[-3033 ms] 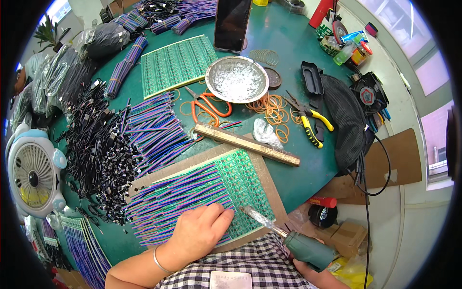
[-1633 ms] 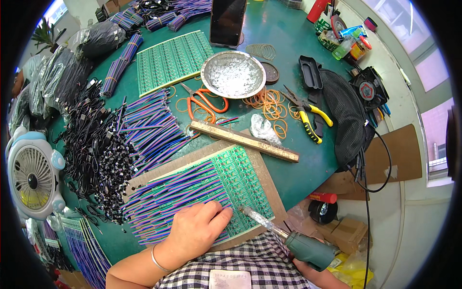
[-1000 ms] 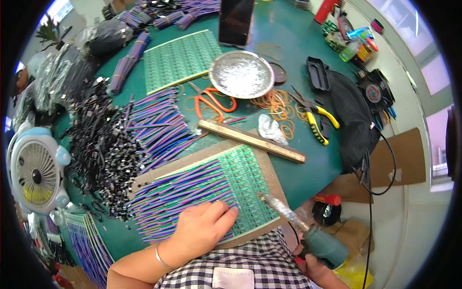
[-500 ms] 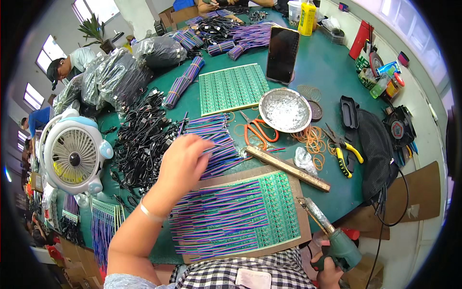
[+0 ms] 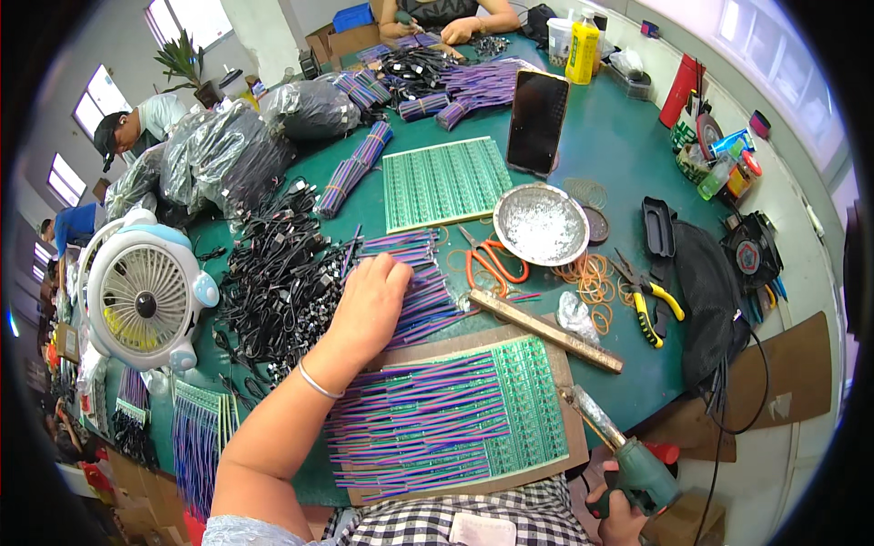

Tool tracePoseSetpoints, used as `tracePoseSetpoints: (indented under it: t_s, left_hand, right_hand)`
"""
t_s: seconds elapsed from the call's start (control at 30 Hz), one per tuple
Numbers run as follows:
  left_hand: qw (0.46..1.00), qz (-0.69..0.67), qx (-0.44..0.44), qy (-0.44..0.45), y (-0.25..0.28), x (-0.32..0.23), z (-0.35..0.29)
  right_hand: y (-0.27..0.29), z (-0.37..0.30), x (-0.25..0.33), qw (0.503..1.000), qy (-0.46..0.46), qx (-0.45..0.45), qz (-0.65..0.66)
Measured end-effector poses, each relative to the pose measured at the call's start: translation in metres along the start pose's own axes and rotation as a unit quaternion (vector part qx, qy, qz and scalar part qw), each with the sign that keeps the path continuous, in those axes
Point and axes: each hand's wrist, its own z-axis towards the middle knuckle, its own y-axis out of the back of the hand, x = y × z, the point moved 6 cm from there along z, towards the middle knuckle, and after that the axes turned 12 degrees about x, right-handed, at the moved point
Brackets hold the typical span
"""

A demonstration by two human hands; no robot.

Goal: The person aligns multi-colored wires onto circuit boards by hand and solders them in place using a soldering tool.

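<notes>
My left hand (image 5: 371, 308) is over a pile of short purple, blue and green wires (image 5: 426, 289), fingers curled down and pressed together. The fingertips are hidden, so what they pinch cannot be made out. My right hand (image 5: 625, 520) is wrapped round the handle of a green soldering gun (image 5: 645, 475), its metal barrel pointing up and left beside the board. In front of me lies a green circuit board panel (image 5: 530, 411) on a brown backing sheet (image 5: 574, 400). Rows of coloured wires (image 5: 419, 420) stretch across its left and middle.
Behind the wires are another green panel (image 5: 446, 182), a metal bowl of whitish bits (image 5: 542, 225) and a propped phone (image 5: 537, 123). Orange-handled cutters (image 5: 492, 267), a wooden bar (image 5: 546, 331) and yellow-handled pliers (image 5: 653, 305) lie rightward. Black cables (image 5: 273, 273) and a fan (image 5: 144, 303) stand left.
My left hand has moved slightly right, and its fingers now curl down over the wire pile. My right hand still holds the soldering gun. The view has tilted a little, showing more of the person opposite.
</notes>
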Motion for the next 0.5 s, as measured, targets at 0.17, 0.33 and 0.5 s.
tracePoseSetpoints:
  t_s: [0.17,0.33,0.5]
  left_hand:
    - [0.995,-0.068,-0.067,0.026,0.013,0.008,-0.003]
    - [0.806,-0.534,-0.251,0.043,0.026,0.022,-0.02]
    - [0.829,-0.519,-0.17,0.119,0.004,0.027,-0.045]
  right_hand:
    - [0.005,-0.005,-0.005,0.998,0.043,0.008,-0.035]
    - [0.01,-0.008,-0.019,1.0,0.007,-0.015,0.01]
    - [0.006,-0.005,-0.019,0.999,0.016,0.009,0.034]
